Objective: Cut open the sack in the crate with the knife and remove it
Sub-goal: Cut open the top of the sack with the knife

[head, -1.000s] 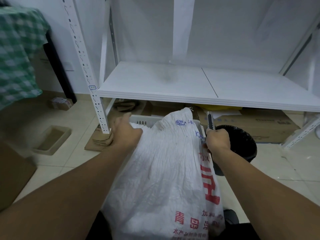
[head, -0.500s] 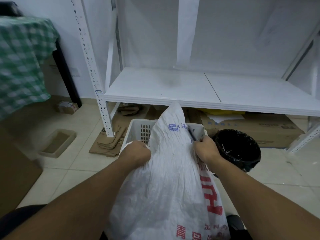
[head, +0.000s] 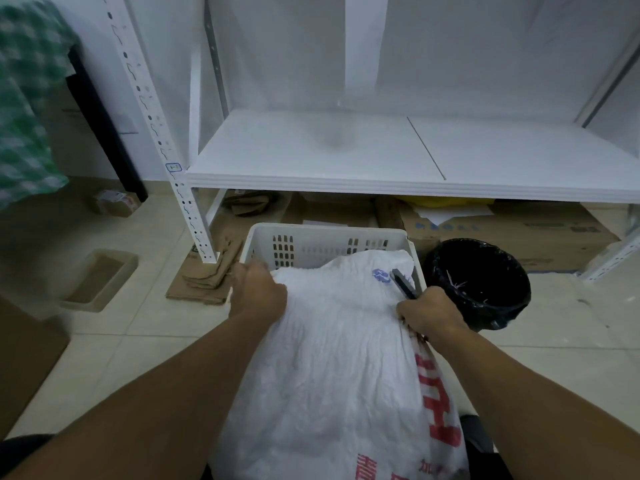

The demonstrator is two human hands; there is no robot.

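Left hand (head: 258,292) fingers bunching sack (head: 332,358) edge, right hand (head: 427,315) fingers around knife (head: 401,283), crate (head: 322,239) rim beyond.

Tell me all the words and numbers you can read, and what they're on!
Sack: big red Chinese characters down the right side, cut off and creased; only "青" at the bottom reads.
Sack, blue logo: too blurred.
Shelf post tag: too small.
Cardboard box: print too blurred.

**Print on the sack and a rack tag**

The white sack (head: 332,368) carries large red Chinese characters along its right side, cut off and unreadable, plus a blurred blue emblem near its top. Left of the sack, the rack upright (head: 157,133) bears a small blue-framed tag, illegible.
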